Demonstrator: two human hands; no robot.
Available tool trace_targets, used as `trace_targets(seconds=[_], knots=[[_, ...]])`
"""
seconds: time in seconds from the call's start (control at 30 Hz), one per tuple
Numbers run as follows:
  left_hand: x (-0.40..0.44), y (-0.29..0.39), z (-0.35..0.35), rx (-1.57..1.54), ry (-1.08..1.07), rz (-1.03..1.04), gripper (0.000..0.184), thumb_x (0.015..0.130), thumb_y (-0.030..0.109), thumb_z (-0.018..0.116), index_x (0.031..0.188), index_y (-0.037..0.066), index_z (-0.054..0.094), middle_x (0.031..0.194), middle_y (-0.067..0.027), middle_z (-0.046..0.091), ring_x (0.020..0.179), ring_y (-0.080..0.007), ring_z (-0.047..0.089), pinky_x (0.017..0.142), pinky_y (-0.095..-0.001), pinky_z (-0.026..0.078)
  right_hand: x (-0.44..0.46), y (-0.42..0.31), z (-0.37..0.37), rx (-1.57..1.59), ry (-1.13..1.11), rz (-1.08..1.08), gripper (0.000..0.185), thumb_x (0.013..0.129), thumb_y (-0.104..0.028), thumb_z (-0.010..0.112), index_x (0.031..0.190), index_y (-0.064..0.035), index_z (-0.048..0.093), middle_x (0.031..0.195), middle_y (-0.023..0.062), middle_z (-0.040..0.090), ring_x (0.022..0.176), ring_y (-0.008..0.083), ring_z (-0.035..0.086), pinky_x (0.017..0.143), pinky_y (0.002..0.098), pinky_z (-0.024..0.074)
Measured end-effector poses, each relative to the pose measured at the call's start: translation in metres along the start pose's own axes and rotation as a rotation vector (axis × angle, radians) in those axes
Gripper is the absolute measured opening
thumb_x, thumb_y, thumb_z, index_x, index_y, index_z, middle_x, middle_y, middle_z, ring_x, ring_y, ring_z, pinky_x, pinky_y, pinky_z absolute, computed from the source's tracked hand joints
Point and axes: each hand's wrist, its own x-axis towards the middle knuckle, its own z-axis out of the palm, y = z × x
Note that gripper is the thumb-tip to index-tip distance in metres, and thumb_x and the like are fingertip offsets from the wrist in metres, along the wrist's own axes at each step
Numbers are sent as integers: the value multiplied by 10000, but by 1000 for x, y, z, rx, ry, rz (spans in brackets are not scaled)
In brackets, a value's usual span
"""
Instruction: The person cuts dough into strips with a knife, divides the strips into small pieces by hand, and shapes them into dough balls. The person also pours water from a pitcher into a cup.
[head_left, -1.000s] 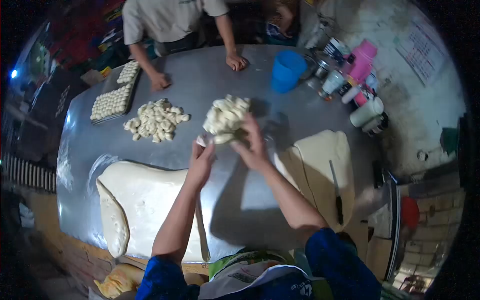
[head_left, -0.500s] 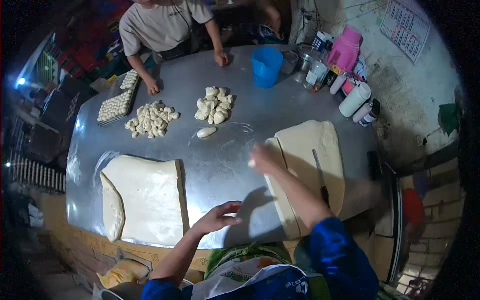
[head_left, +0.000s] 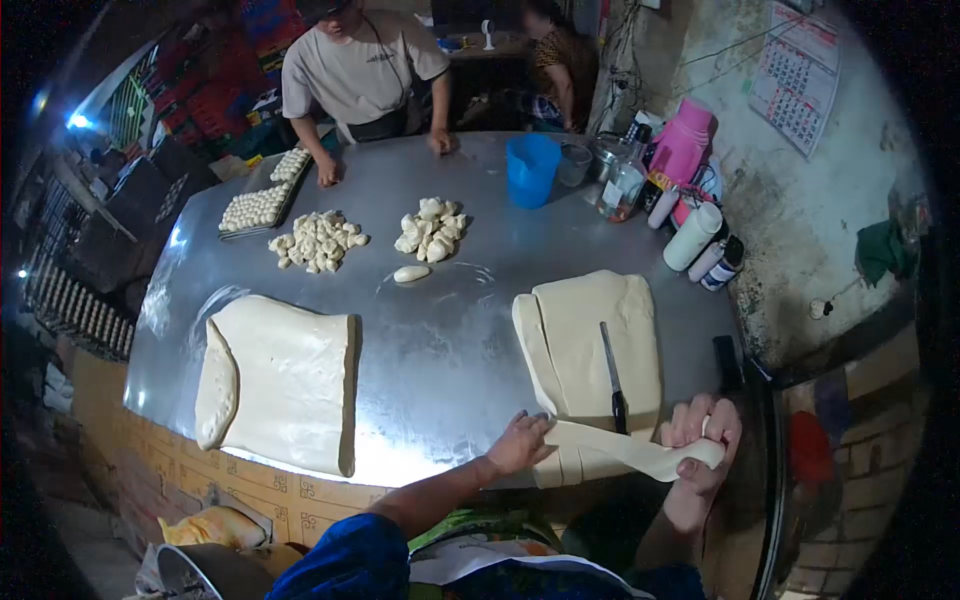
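Observation:
A pale strip of dough (head_left: 620,450) stretches across the near end of the cut dough slab (head_left: 575,345). My right hand (head_left: 703,440) is closed around the strip's right end, beyond the slab's near right corner. At the strip's other end my left hand (head_left: 520,442) grips it with bent fingers, by the slab's left edge. A knife (head_left: 612,372) with a dark handle lies on the slab, its handle toward me. One long cut runs down the slab's left side. Left of my hands, a second wide dough sheet (head_left: 285,385) lies with its left edge folded over.
Dough pieces (head_left: 318,242), a larger-lump pile (head_left: 430,230) and a tray of small dough balls (head_left: 255,208) are farther back. A blue jug (head_left: 532,170) and several bottles (head_left: 692,237) line the right. A person (head_left: 365,75) stands across the metal table (head_left: 430,350).
My right hand has moved from the slab's left edge to its near right, now holding the strip. My left hand, open before, has moved right and closed on the other end.

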Motion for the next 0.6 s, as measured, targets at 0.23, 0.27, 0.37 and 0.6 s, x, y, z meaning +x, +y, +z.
trace_targets(seconds=[0.23, 0.27, 0.37, 0.6], knots=[[-19, 65, -55, -1035, -133, -521, 167, 866, 57, 580, 1032, 45, 582, 860, -21, 591, 723, -113, 519, 656, -241, 426, -8, 19, 46, 90, -1, 38, 450, 694, 37, 779, 848, -139, 396, 810, 46, 478, 675, 143, 454, 546, 227, 378], [-32, 55, -41, -1113, -167, -496, 144, 864, 28, 548, 1001, 53, 586, 830, 9, 572, 681, -81, 485, 613, -211, 402, -8, 24, 53, 80, -4, 41, 444, 695, 40, 772, 850, -137, 396, 821, 51, 489, 683, 147, 463, 562, 232, 388], [-63, 79, -102, -959, -55, -520, 154, 843, 12, 571, 981, 80, 586, 832, 14, 572, 691, -90, 497, 622, -219, 406, -6, 36, 68, 31, 3, 22, 427, 697, 47, 752, 853, -132, 398, 855, 68, 520, 710, 157, 490, 611, 244, 419], [-118, 77, -308, -349, -361, -297, 199, 741, 120, 715, 898, 90, 596, 716, -47, 597, 602, -172, 537, 597, -283, 435, -1, 84, 119, -811, -83, -91, 343, 725, 64, 669, 837, -108, 395, 1075, 171, 628, 919, 252, 622, 853, 320, 499]])
